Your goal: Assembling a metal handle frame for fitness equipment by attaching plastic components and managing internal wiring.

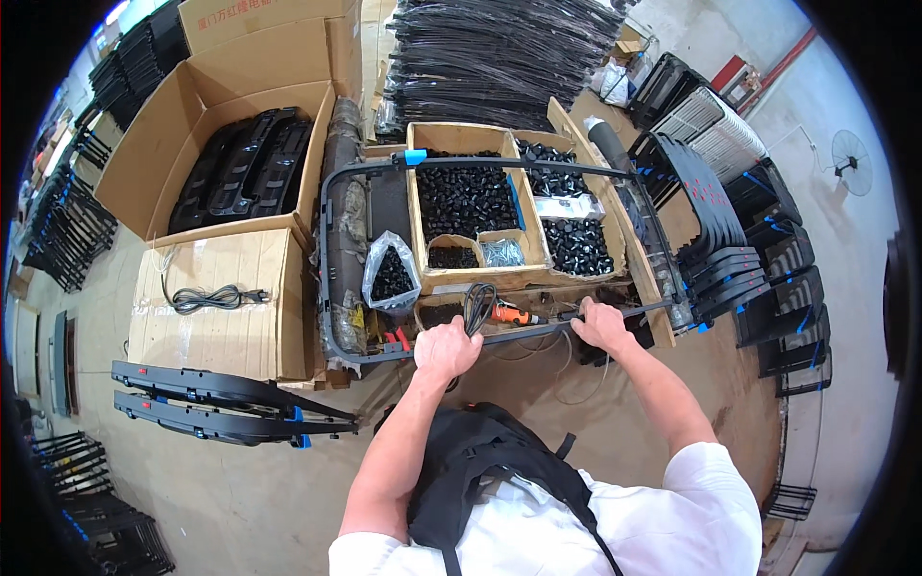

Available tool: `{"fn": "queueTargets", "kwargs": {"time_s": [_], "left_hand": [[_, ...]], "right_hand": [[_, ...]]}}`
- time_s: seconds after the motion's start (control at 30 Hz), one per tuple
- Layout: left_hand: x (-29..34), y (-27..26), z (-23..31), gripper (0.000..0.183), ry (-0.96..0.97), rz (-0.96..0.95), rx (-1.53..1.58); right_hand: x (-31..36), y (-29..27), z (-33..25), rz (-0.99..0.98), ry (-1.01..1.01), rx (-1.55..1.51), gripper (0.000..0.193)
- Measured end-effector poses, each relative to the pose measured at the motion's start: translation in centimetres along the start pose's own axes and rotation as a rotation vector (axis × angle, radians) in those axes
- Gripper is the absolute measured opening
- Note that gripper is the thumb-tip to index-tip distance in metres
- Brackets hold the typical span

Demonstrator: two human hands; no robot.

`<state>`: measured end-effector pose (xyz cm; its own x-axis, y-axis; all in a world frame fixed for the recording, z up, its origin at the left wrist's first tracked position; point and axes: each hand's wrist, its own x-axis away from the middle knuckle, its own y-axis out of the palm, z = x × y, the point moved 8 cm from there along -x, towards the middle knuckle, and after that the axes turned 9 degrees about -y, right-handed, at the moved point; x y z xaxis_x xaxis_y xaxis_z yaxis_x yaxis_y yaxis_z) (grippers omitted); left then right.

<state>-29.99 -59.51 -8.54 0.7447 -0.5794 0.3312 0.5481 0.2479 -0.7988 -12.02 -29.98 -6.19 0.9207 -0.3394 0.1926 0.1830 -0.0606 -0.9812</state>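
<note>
A large black frame (328, 252) with rounded corners lies across the workbench, a blue clip (415, 156) on its far bar. My left hand (448, 348) is closed at the near bar, around a looped black cable (478, 300) that sticks up from the fist. Whether it also grips the bar is hidden. Further right, my right hand (602, 324) is closed on the frame's near bar. Between the hands, just beyond the bar, lies an orange power screwdriver (515, 314). Red-handled pliers (396, 338) rest left of my left hand.
A wooden divided tray (420, 213) holds small black parts and screws. Beside it is a plastic bag (389, 274) of black parts. Left stand an open carton (144, 182) of black mouldings and another coiled cable (219, 299) on a closed box (208, 338). Black frames (699, 206) stack at right.
</note>
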Motion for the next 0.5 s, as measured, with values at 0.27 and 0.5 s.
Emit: {"fn": "queueTargets", "kwargs": {"time_s": [0.27, 0.5], "left_hand": [[0.0, 0.0, 0.1, 0.045, -0.021, -0.036, -0.038], [-0.1, 0.1, 0.5, 0.044, -0.021, -0.053, -0.026]], "right_hand": [[0.0, 0.5, 0.6, -0.006, 0.116, -0.049, 0.052], [2.6, 3.3, 2.7, -0.136, 0.12, -0.023, 0.074]]}}
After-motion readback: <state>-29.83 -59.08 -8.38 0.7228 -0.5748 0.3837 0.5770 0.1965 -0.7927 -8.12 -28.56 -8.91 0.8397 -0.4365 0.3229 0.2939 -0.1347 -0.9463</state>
